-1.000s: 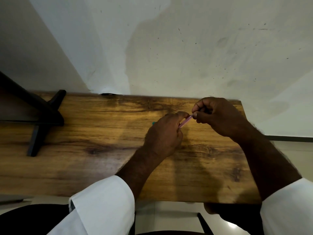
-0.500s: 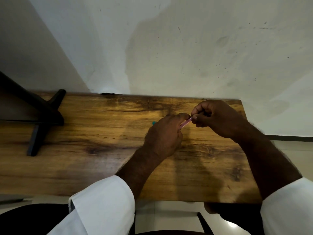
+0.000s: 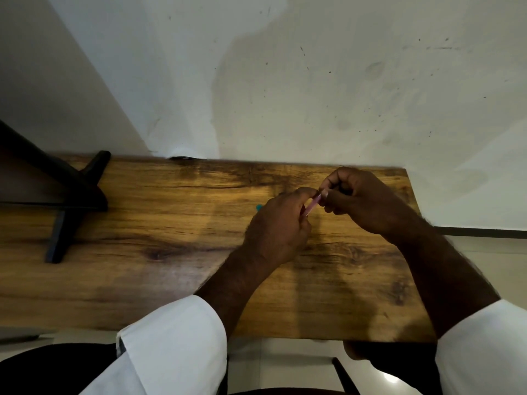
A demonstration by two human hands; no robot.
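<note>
The slim pink stick [image 3: 312, 206] slants between the two hands, held just above the far right part of the wooden worktop [image 3: 171, 252], not lying on it. Its lower end disappears into the left hand [image 3: 278, 226], whose fingers curl round it. A small teal tip [image 3: 259, 207] peeks out at that hand's far side, though I cannot tell whether it belongs to the same thing. The right hand [image 3: 362, 203] pinches the stick's upper end between thumb and curled fingers. It looks like the work is at its middle: the hands are either drawing a piece off the stick or seating it, and no loose part shows yet. Both forearms angle inward from white sleeves [image 3: 176, 346], wrists raised. A black stand [image 3: 71, 195] sits far left, against the pale wall [image 3: 313, 81].
</note>
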